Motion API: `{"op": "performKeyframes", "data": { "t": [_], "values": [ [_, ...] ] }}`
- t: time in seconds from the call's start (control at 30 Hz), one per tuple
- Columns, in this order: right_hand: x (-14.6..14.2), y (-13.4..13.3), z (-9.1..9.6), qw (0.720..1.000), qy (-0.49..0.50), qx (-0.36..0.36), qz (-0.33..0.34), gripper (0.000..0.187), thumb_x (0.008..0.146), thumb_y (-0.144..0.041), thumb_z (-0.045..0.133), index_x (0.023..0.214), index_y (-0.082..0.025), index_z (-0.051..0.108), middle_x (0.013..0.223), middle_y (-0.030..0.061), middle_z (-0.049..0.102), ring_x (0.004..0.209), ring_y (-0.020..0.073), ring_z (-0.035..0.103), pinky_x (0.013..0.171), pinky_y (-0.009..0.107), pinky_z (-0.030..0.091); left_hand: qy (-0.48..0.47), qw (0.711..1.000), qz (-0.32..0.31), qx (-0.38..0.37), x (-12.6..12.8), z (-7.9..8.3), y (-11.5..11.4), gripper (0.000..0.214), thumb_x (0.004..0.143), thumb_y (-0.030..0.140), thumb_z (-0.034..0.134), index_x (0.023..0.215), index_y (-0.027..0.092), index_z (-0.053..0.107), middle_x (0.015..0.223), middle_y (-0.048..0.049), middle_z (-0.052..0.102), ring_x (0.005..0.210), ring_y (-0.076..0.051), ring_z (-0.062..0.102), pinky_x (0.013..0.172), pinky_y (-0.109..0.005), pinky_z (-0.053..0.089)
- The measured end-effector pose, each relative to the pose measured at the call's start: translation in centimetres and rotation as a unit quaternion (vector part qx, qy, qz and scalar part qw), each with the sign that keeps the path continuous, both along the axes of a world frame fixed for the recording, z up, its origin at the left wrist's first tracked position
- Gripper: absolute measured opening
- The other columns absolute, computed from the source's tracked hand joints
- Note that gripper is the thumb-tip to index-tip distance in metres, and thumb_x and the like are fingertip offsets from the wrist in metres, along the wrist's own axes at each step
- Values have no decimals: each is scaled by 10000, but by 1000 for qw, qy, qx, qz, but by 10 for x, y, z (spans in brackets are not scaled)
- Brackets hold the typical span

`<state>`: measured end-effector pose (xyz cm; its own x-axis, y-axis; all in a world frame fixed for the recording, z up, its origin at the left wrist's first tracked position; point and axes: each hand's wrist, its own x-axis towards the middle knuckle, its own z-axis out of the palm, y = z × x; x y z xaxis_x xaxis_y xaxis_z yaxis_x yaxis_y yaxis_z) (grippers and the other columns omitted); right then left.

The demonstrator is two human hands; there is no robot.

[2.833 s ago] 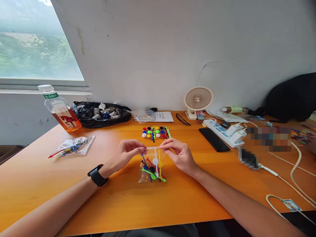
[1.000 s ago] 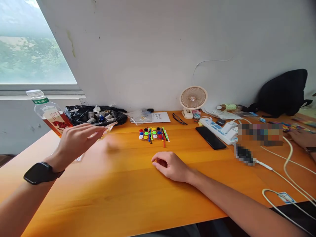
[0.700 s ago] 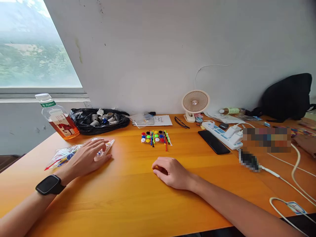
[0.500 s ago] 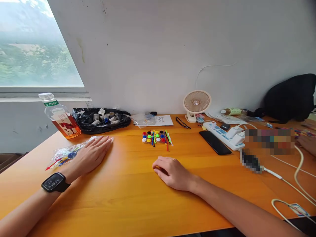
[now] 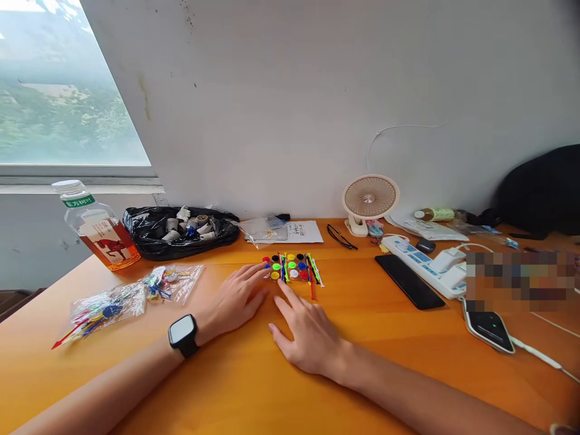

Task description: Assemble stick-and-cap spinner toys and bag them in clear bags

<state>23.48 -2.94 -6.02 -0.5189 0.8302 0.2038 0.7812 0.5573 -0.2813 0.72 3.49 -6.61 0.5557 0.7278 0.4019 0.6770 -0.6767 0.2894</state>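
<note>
My left hand (image 5: 234, 302), with a black watch (image 5: 182, 331) on its wrist, has its fingers stretched toward the left set of small coloured discs (image 5: 276, 266). Its fingertips overlap the red and blue discs there; whether they press on them I cannot tell. My right hand (image 5: 308, 332) lies just in front, its forefinger reaching to the near end of the thin coloured plastic sticks (image 5: 283, 266). Right of these is a second set of discs (image 5: 292, 266) with more sticks (image 5: 312, 272) beside it. Neither hand visibly holds anything.
Clear bags of coloured plastic pieces (image 5: 109, 305) lie at left, near a tea bottle (image 5: 106, 238) and a black bag of grey pieces (image 5: 181, 232). Farther right are glasses (image 5: 341, 237), a small fan (image 5: 370, 198), a black phone (image 5: 408, 281) and a white power strip (image 5: 421, 266) with cables.
My left hand has left the clear bag and moved right to the discs. My right hand has moved forward, its curled fingers now extended. The camera view has shifted slightly.
</note>
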Motion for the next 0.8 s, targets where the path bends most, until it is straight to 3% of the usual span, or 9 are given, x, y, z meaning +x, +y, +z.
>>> {"op": "performKeyframes", "data": {
  "t": [0.1, 0.27, 0.53, 0.8],
  "values": [
    [-1, 2, 1, 1000, -18, -11, -8, 592, 1028, -439, 530, 1530, -126, 544, 1717, 200, 338, 1407, 380, 571, 1053, 493, 550, -18, 1000, 2, 0, 4, -1, 5, 436, 1026, 269, 570, 1460, 264, 615, 1512, -85, 630, 1418, -297, 558, 1193, -503, 496],
    [-1, 3, 1, 998, -38, -38, -20, 625, 1029, -443, 521, 1576, -139, 516, 1731, 172, 306, 1417, 369, 564, 1060, 501, 557, -45, 999, -2, -2, -2, -1, 5, 358, 1001, 216, 592, 1347, 273, 666, 1521, -74, 622, 1437, -288, 548, 1176, -501, 529],
    [2, 6, -5, 999, -38, -33, -6, 668, 980, -404, 590, 1580, -119, 516, 1684, 157, 401, 1348, 366, 613, 1021, 483, 594, -26, 999, 19, -17, -2, -7, 6, 403, 1007, 239, 587, 1408, 274, 596, 1570, -82, 566, 1474, -319, 489, 1176, -535, 518],
    [11, 14, -21, 995, -40, 57, 66, 648, 952, -410, 648, 1516, -103, 562, 1588, 136, 557, 1103, 307, 714, 795, 393, 618, -38, 997, 39, -50, -6, -12, 10, 641, 1028, 264, 582, 1634, 314, 379, 1681, -91, 411, 1525, -319, 421, 1206, -530, 494]
  ]
}}
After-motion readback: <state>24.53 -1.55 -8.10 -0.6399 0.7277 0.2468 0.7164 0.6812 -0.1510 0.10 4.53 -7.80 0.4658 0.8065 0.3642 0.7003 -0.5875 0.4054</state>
